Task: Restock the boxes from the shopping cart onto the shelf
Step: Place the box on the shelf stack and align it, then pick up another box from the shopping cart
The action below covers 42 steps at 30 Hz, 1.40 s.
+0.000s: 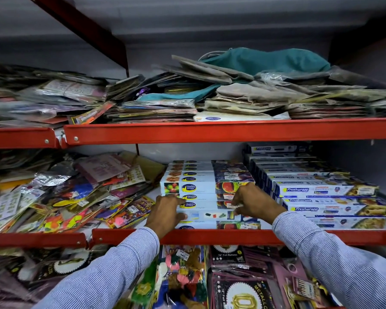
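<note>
On the middle red shelf (221, 237) lies a stack of long white Healthy Wrapp boxes (192, 186) with fruit pictures. At the front of that stack, one white box (210, 215) lies with small pictures on its face. My left hand (166, 210) grips its left end and my right hand (252, 202) holds its right end, fingers curled against the stack. Both sleeves are blue striped. The shopping cart is out of view.
Blue and white Freshwrapp boxes (316, 190) are stacked right of the Healthy Wrapp pile. Loose balloon and party packets (60, 192) crowd the shelf's left side. The upper shelf (210, 130) holds bags and packets. Foil balloon packs (232, 275) hang below.
</note>
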{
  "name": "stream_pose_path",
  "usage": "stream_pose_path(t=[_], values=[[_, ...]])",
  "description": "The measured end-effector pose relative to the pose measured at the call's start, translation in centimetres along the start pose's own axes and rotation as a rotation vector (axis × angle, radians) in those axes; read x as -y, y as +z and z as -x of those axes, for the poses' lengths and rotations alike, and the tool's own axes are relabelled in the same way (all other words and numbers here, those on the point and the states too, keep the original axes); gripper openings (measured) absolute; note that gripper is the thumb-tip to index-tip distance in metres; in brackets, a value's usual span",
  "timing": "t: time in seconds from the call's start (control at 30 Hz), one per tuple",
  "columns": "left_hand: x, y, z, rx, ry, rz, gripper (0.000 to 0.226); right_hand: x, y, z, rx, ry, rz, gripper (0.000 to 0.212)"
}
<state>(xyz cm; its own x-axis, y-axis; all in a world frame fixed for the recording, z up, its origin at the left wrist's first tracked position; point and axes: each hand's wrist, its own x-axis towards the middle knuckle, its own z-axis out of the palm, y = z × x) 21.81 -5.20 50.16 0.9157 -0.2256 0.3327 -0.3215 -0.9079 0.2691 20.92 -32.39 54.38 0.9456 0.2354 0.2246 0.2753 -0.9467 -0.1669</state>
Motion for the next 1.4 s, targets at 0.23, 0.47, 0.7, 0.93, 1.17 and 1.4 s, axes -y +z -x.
stream_pose_path(t=[0.23, 0.47, 0.7, 0.93, 1.17, 1.4], values=[[-0.4, 0.3, 0.0, 0.008, -0.051, 0.020, 0.052, 0.4, 0.2, 0.7, -0.003, 0.037, 0.039, 0.030], [-1.2, 0.6, 2.9, -0.126, 0.026, -0.152, 0.053, 2.2, 0.4, 3.4, -0.046, 0.033, 0.207, 0.048], [-1.0, 3.3, 14.0, -0.168, 0.226, -0.073, 0.047, 6.3, 5.2, 12.3, -0.083, -0.022, 0.055, 0.047], [2.4, 11.2, 27.2, 0.311, 0.112, 0.019, 0.050, 8.2, 16.0, 20.7, 0.273, -0.012, -0.043, 0.039], [5.7, 20.5, 36.6, 0.748, -0.027, 0.034, 0.045, 8.5, 27.9, 26.1, 0.618, 0.047, -0.100, 0.042], [9.3, 29.5, 40.8, 1.025, -0.073, -0.047, 0.062, 8.4, 40.7, 30.3, 0.873, 0.066, -0.128, 0.050]])
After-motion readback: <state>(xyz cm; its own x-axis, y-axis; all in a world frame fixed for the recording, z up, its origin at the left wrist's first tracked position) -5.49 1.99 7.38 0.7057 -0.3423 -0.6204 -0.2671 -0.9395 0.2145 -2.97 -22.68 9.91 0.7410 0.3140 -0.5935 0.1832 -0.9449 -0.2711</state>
